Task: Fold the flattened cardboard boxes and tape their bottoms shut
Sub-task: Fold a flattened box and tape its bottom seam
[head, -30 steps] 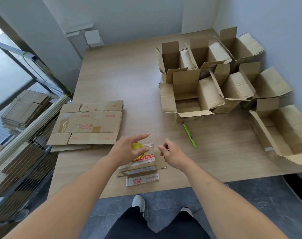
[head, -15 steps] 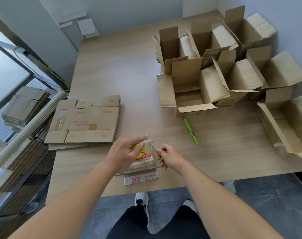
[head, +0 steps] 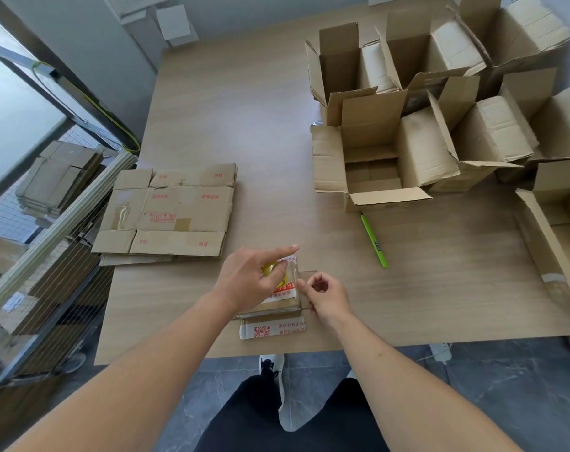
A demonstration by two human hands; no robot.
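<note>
Holding a yellow tape roll (head: pixel 270 268) in the left hand (head: pixel 252 278), index finger straight; right hand (head: pixel 326 293) fingers (head: pixel 304 285) pinching clear tape over the small box (head: pixel 283 300) under both hands.

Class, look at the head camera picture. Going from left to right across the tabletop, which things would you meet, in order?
Stack of flattened boxes → left hand holding the tape roll → right hand → green pen → folded boxes on the right side of the table.
</note>
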